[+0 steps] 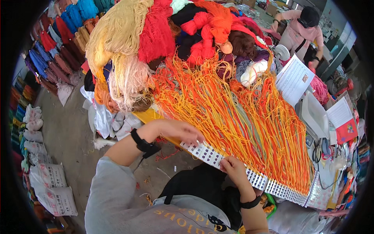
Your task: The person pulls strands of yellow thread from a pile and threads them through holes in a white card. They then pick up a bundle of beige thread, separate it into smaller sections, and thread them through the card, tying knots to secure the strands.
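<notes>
I see my left hand [181, 132] lying flat, fingers together, on the perforated card strip [249, 175] at the worktop's [150, 115] near edge; my right hand [233, 167] pinches that strip, orange and yellow yarn strands [241, 117] fanning beyond

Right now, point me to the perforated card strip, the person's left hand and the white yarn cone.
perforated card strip [269, 186]: head view, on the bare punched part right of the hands.
left hand [182, 132]: head view, on the back of the hand.
white yarn cone [253, 72]: head view, on its wound white side.
</notes>
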A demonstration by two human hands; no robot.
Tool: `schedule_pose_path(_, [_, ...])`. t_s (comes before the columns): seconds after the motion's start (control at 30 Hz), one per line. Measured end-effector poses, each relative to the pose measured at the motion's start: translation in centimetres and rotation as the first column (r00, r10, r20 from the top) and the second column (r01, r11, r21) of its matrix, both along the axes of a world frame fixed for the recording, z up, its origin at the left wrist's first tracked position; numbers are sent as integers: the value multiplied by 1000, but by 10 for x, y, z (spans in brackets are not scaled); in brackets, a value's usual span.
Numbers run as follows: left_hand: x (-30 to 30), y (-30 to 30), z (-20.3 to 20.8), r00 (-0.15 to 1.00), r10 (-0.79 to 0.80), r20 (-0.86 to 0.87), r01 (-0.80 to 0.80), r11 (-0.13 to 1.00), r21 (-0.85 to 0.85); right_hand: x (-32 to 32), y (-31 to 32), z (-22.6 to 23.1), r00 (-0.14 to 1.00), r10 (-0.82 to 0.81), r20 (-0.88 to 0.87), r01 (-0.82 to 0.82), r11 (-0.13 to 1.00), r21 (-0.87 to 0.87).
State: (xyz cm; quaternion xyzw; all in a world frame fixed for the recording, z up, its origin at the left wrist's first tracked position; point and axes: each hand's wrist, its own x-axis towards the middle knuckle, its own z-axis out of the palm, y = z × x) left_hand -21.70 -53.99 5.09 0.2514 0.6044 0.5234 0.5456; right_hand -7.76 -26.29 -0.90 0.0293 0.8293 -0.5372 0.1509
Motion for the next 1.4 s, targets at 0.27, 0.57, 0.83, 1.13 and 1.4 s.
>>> schedule_pose_path(0.27, [-74,-26,7,-491,135,-861,-697,532,481,-6,1,0,999,-32,11,32,999,-2])
schedule_pose_path(0.57, [-34,-19,-15,838,48,-543,-104,992,-73,-8,-11,21,992,86,-93,-61,969,241])
schedule_pose_path(0.83, [-149,-85,147,-281,473,-835,-598,594,538,-8,-7,7,999,32,-6,-30,985,173])
schedule_pose_path(1.13, [-228,-178,241,-201,-261,-944,-976,-26,214,-14,-4,-11,999,-31,38,29,998,63])
schedule_pose_path(1.4, [-223,-166,225,-441,-381,-812,-891,79,447,-12,-3,-10,999,-40,7,39,993,109])
